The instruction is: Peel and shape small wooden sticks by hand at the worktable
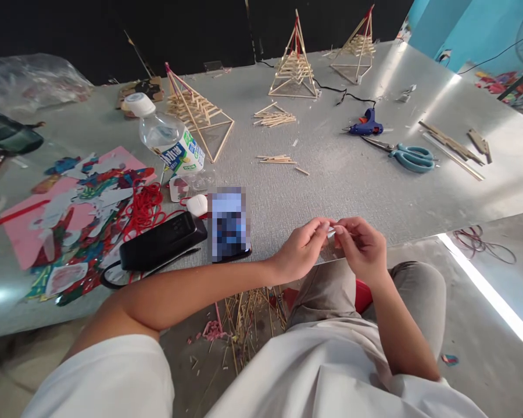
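Note:
Above my lap, at the table's near edge, my left hand (301,248) and my right hand (364,248) meet with fingertips pinched together. Between them shows a small whitish piece (331,231), too tiny and covered to name; both hands are closed on it. Left of my left hand lies a phone (230,223) with a blurred screen. Farther out on the table are short wooden sticks (277,159) and a larger pile of sticks (274,118). Three pyramid frames made of sticks stand behind: one at left (200,119), one in the middle (294,69), one at right (358,52).
A blue glue gun (366,123) and scissors (412,158) lie to the right, near wooden strips (451,141). On the left are a tilted plastic bottle (169,136), a black power bank (163,241), red cord (143,203) and colourful scraps (87,215). Sticks (253,319) lie below the table.

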A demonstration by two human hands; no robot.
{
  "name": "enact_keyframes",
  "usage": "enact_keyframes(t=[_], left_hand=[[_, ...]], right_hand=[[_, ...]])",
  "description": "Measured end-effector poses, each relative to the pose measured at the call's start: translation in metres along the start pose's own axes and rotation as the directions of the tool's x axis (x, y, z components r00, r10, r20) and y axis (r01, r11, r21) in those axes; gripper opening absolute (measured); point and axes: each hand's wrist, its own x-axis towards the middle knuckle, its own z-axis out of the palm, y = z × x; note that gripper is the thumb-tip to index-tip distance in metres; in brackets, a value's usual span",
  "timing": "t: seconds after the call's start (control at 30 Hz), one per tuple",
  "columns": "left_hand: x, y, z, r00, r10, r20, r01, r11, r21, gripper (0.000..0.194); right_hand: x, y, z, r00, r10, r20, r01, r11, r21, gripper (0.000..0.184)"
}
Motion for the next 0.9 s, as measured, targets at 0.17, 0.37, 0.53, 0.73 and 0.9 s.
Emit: enact_keyframes(t=[0.17,0.37,0.53,0.73,0.9], left_hand=[[-0.001,0.006,0.000,0.999,0.016,0.039,-0.020,0.992,0.122,0.041],[-0.004,0.011,-0.002,0.998,-0.021,0.067,0.013,0.992,0.125,0.036],[-0.006,0.018,-0.002,0.989,-0.098,0.114,0.106,0.992,-0.069,0.034],[-0.006,0.023,-0.002,0.981,-0.140,0.134,0.156,0.980,-0.122,0.042],[-0.006,0.022,-0.001,0.982,-0.137,0.131,0.151,0.983,-0.107,0.042]], right_hand=[[0.002,0.000,-0.004,0.999,0.046,-0.010,-0.045,0.997,0.057,0.034],[0.005,-0.002,-0.004,0.994,0.110,0.022,-0.111,0.991,0.078,0.042],[0.008,-0.006,-0.008,0.977,0.187,0.103,-0.205,0.956,0.209,0.051],[0.006,-0.007,-0.008,0.976,0.180,0.122,-0.203,0.957,0.209,0.046],[0.006,-0.007,-0.007,0.980,0.162,0.119,-0.185,0.961,0.208,0.045]])
